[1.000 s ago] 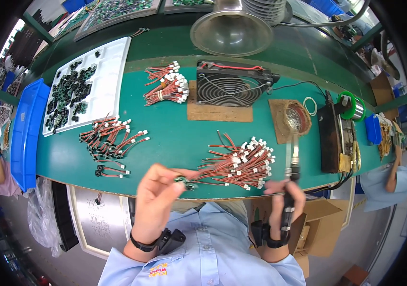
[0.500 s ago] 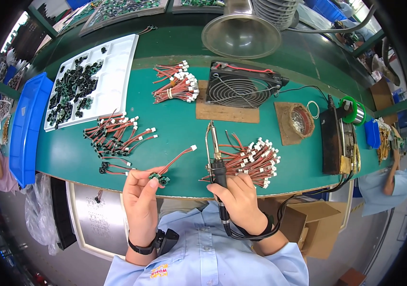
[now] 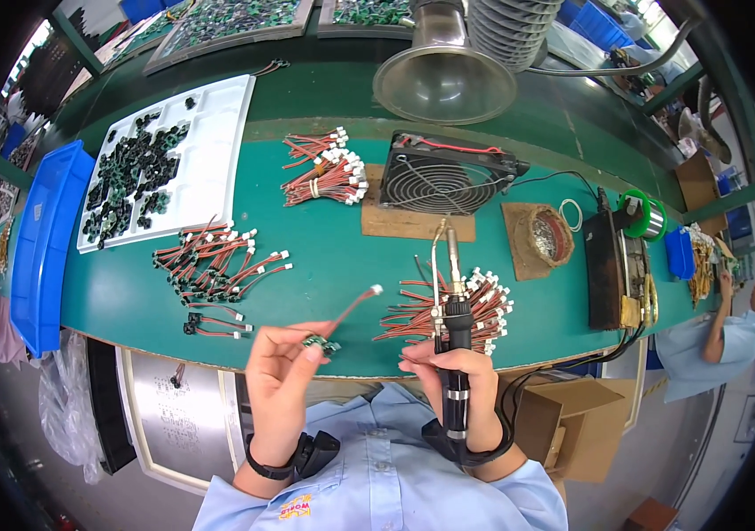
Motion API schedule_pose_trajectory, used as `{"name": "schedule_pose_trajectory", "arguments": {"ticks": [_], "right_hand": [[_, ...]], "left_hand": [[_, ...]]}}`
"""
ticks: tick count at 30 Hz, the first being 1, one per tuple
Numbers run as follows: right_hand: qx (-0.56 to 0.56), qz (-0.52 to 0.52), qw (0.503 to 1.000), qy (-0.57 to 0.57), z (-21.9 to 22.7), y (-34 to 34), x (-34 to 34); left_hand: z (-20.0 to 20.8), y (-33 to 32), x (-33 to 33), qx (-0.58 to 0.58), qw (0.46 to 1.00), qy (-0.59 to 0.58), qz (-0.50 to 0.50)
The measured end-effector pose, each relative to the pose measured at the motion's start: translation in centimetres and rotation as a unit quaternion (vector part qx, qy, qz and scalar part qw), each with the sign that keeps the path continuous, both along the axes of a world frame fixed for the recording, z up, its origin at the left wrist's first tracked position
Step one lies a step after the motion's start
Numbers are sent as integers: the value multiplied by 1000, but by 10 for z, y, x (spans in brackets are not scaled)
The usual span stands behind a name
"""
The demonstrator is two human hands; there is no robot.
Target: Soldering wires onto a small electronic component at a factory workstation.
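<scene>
Between thumb and fingertips, my left hand (image 3: 278, 382) pinches a small green circuit board (image 3: 322, 344). A red-and-dark wire lead (image 3: 352, 310) with a white plug rises from it to the upper right. My right hand (image 3: 476, 376) is closed around a black-handled soldering iron (image 3: 458, 329), its metal tip pointing up and a thin tube alongside. The thumb and a finger of that hand also pinch together near the table's front edge; what lies between them is too small to tell. Just beyond the iron is a pile of wire leads (image 3: 404, 310) with white plugs.
On the left stand a white tray (image 3: 218, 124) of small boards and a blue bin (image 3: 41, 257). Wired boards (image 3: 205, 265) lie nearby. At the back are a bundle of leads (image 3: 329, 177), a fan (image 3: 444, 173) and a metal hood (image 3: 444, 84). Rightward sit a tip-cleaning pot (image 3: 544, 241) and solder spool (image 3: 651, 217).
My right hand has moved right with the soldering iron, turning so its fingertips come together at the table edge. My left hand has shifted right with the board, whose lead is tilted further.
</scene>
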State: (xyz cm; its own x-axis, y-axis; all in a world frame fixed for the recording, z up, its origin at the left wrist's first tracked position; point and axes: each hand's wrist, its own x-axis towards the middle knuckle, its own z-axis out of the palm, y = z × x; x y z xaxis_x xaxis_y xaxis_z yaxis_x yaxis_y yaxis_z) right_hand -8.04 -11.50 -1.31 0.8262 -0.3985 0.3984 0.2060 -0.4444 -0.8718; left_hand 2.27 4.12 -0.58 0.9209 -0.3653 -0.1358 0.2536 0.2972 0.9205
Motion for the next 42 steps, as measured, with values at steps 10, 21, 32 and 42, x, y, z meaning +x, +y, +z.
{"name": "schedule_pose_trajectory", "arguments": {"ticks": [10, 21, 32, 42], "right_hand": [[59, -18, 998, 12, 22, -6, -8], [164, 3, 986, 17, 34, -18, -17], [160, 50, 986, 3, 42, -21, -13], [91, 52, 994, -27, 51, -17, -8]], "left_hand": [[16, -26, -18, 52, 981, -132, -130], [19, -41, -12, -86, 968, 93, -216], [23, -47, -5, -201, 908, 208, -304], [19, -46, -9, -229, 882, 255, -323]]}}
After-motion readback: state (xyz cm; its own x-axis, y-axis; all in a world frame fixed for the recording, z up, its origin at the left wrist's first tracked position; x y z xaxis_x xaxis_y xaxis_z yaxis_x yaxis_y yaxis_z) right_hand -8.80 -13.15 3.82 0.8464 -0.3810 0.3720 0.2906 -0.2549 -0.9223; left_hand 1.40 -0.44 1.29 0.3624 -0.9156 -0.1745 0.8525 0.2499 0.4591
